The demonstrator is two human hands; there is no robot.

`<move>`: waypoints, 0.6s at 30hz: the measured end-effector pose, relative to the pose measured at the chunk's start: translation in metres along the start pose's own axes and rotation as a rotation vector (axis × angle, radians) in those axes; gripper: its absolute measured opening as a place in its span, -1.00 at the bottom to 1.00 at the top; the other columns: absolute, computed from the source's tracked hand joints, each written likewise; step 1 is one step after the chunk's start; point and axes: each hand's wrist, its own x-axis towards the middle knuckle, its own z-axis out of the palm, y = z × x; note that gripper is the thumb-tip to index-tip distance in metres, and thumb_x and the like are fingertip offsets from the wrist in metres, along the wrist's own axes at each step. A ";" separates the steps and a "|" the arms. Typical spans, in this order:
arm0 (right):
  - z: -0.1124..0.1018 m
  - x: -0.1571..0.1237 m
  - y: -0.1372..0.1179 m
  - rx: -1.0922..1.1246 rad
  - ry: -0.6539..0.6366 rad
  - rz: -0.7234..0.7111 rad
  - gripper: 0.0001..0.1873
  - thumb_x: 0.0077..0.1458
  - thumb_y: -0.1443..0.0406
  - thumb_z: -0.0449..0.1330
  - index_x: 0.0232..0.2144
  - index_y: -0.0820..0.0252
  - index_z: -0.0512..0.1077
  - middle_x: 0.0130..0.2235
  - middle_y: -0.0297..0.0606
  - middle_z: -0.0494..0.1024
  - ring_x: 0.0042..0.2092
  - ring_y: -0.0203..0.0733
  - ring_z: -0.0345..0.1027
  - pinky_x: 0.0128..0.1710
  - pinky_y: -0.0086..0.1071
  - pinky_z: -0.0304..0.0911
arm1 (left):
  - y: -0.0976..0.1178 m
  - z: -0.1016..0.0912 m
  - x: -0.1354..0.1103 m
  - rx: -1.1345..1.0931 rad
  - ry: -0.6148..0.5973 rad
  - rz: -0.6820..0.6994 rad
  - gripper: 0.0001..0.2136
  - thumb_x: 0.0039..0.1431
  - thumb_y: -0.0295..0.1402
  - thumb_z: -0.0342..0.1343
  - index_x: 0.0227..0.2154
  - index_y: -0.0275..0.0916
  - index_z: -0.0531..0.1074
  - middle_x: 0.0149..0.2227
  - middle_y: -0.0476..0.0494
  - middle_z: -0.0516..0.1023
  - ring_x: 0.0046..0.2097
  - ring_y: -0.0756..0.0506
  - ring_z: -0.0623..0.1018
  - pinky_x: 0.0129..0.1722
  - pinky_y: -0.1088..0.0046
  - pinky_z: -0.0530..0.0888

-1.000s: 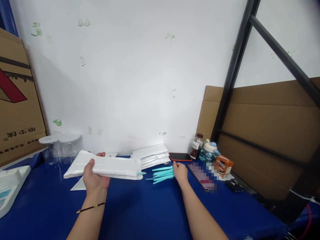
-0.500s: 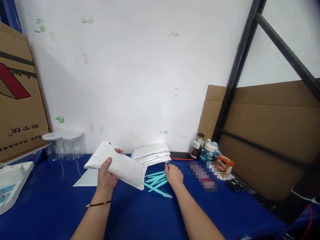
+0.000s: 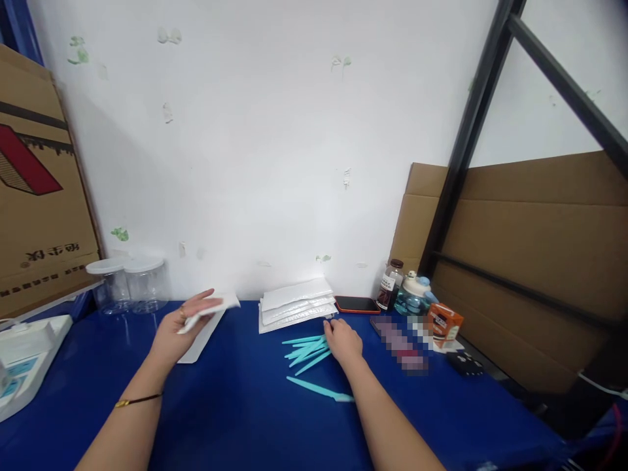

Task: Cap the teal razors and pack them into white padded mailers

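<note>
In my left hand [image 3: 184, 322] is a white padded envelope [image 3: 212, 311], tilted almost edge-on and partly blurred, so its contents do not show. Close beneath it, a flat white envelope [image 3: 197, 350] lies on the blue table; whether they touch I cannot tell. My right hand [image 3: 345, 341] rests on the table with fingers curled in, against the ends of several slim teal eyebrow razors [image 3: 307, 351]. What its fingertips grip is hidden. One separate teal razor [image 3: 316, 388] lies nearer to me, with its right end beside my right forearm.
A stack of white padded envelopes [image 3: 297, 302] lies by the wall, beside a phone [image 3: 357, 305]. Further right stand a dark-capped bottle [image 3: 389, 288], a teal bottle [image 3: 411, 297] and an orange box [image 3: 444, 324]. At left are clear jars [image 3: 147, 288] and a white device [image 3: 34, 356].
My left hand has moved left with the padded envelope and turned it from broadside to nearly edge-on. The separate razor now lies fully uncovered. My right hand has barely moved.
</note>
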 end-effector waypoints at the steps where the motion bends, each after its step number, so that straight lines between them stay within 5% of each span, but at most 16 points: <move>1: -0.002 0.001 0.002 0.009 -0.004 -0.001 -0.52 0.21 0.07 -0.17 -0.30 0.12 0.48 -0.17 -0.10 0.49 -0.23 -0.03 0.42 -0.26 -0.24 0.20 | -0.001 -0.006 0.000 0.129 -0.150 -0.021 -0.81 -0.40 -0.39 0.30 -0.57 -0.11 0.49 -0.33 -0.09 0.59 0.14 -0.35 0.29 0.20 0.06 0.09; 4: -0.009 0.004 0.009 0.050 -0.035 0.003 -0.48 0.19 0.02 -0.17 -0.38 0.10 0.50 -0.25 -0.12 0.53 -0.24 0.01 0.42 -0.29 -0.23 0.19 | -0.004 -0.033 0.001 0.503 -0.523 -0.165 -0.72 -0.47 -0.45 0.27 -0.54 -0.05 0.54 -0.13 -0.08 0.56 0.24 -0.40 0.11 0.19 -0.12 -0.21; 6: -0.013 0.007 0.014 0.088 -0.055 0.020 -0.44 0.17 -0.03 -0.17 -0.44 0.11 0.51 -0.31 -0.11 0.54 -0.24 0.05 0.41 -0.30 -0.22 0.19 | -0.007 -0.049 0.000 0.549 -0.632 -0.264 -0.54 -0.53 -0.47 0.28 -0.37 0.00 0.55 -0.02 -0.08 0.49 0.22 -0.42 0.15 0.18 -0.11 -0.04; 9: -0.020 0.009 0.021 0.199 -0.054 0.001 -0.43 0.13 -0.07 -0.13 -0.45 0.14 0.52 -0.35 -0.10 0.55 -0.24 0.03 0.40 -0.27 -0.22 0.21 | -0.016 -0.050 0.000 0.485 -0.504 -0.270 -0.42 -0.50 -0.31 0.34 -0.20 -0.03 0.50 0.00 -0.18 0.46 0.09 -0.41 0.35 0.07 0.01 0.26; 13: -0.031 0.005 0.036 0.449 -0.145 -0.357 -0.46 -0.12 -0.03 0.22 -0.10 0.10 0.46 -0.03 -0.13 0.46 0.04 -0.01 0.26 0.01 -0.23 0.14 | -0.044 -0.022 0.003 0.931 -0.011 -0.216 -0.36 -0.34 0.07 0.19 -0.15 -0.20 0.45 0.09 -0.44 0.31 0.16 -0.57 0.18 0.01 -0.27 0.11; 15: -0.036 0.000 0.044 0.477 -0.306 -0.490 -0.10 -0.34 0.01 0.36 0.11 0.01 0.25 0.17 -0.11 0.25 0.21 0.06 0.01 0.13 -0.14 -0.01 | -0.060 -0.017 0.008 1.102 -0.038 -0.224 -0.32 -0.30 0.09 0.14 -0.09 -0.24 0.42 0.13 -0.49 0.25 0.16 -0.59 0.16 -0.01 -0.29 0.09; 18: -0.038 -0.010 0.047 0.353 -0.597 -0.543 0.29 -0.52 0.02 0.43 0.25 -0.12 -0.14 0.31 -0.14 -0.13 0.30 0.18 -0.40 0.20 0.08 -0.34 | -0.072 -0.027 0.019 1.193 -0.277 -0.178 -0.40 -0.22 -0.06 0.11 -0.05 -0.21 0.39 0.13 -0.35 0.29 0.13 -0.43 0.28 0.05 -0.05 0.21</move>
